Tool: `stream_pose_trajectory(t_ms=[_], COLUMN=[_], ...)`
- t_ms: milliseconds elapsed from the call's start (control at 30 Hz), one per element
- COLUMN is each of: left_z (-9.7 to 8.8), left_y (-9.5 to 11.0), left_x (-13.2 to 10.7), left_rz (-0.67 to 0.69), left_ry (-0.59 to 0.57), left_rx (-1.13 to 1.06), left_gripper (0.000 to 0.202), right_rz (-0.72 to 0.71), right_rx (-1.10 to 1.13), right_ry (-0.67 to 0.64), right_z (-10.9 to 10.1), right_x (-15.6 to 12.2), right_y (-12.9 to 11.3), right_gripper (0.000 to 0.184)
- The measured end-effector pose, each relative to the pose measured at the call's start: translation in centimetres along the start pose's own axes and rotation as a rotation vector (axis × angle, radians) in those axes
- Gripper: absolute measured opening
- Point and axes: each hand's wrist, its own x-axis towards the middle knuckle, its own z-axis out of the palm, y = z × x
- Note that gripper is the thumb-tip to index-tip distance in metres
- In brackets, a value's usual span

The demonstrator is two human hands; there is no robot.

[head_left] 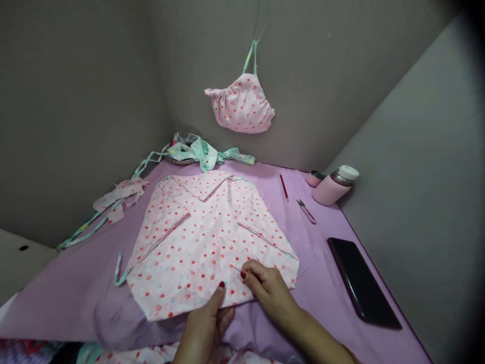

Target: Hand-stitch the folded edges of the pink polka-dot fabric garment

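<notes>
Pink dotted cloth (204,242) lies with flaps folded in at the tabletop (76,288) front edge; your right hand (269,288) pinches a needle (237,270) between its fingers (248,275), your left hand (202,328) gripping the cloth's edge.

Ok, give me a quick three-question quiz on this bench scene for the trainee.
1. Which hand is at the thin needle, left or right?
2. True or false: the black phone lies to the right of the pink dotted fabric.
3. What tool lies between the red pencil and the phone?

Key: 1 right hand; 2 true; 3 thread snips.
</notes>
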Motion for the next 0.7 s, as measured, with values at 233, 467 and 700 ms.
stream_pose_trajectory(t_ms=[233, 467, 700], left_z=[0.0, 0.1, 0.5], left_y=[-0.2, 0.3, 1.5], left_x=[0.3, 0.0, -0.7], left_rz=[0.038, 0.001, 0.093], left_ry=[0.025, 0.039, 0.033], left_rx=[0.015, 0.025, -0.02], left_gripper=[0.032, 0.039, 0.043], right_rz=[0.012, 0.152, 0.079], right_rx=[0.045, 0.387, 0.372], right_ry=[-0.036, 0.021, -0.036], right_z=[-0.9, -2.3, -1.8], right_x=[-0.3, -0.1, -0.1], right_y=[0.3, 0.8, 0.3], right_gripper=[0.017, 0.025, 0.025])
